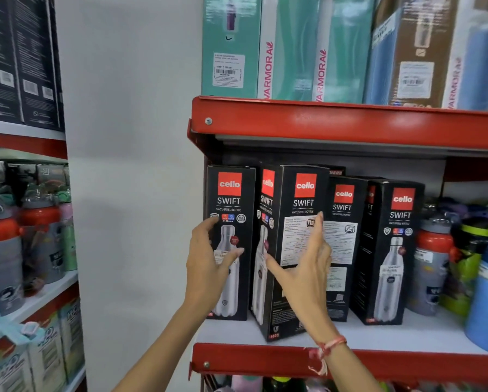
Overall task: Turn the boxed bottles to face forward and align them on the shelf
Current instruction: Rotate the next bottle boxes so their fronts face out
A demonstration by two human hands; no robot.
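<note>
Several black boxed bottles stand on the white shelf. The leftmost box faces forward, showing a steel bottle picture. My left hand rests against its front and left edge, fingers apart. The second box is turned and tilted, its text panel toward me, its base near the shelf's red front edge. My right hand spans that panel, thumb on the left corner and fingers at the right edge. A third box shows its text panel behind my fingers. The fourth box faces forward, slightly angled.
Loose red-capped, green and blue bottles crowd the shelf to the right of the boxes. Teal and blue boxes fill the shelf above. A white wall is left of the rack, and another rack of bottles stands at far left.
</note>
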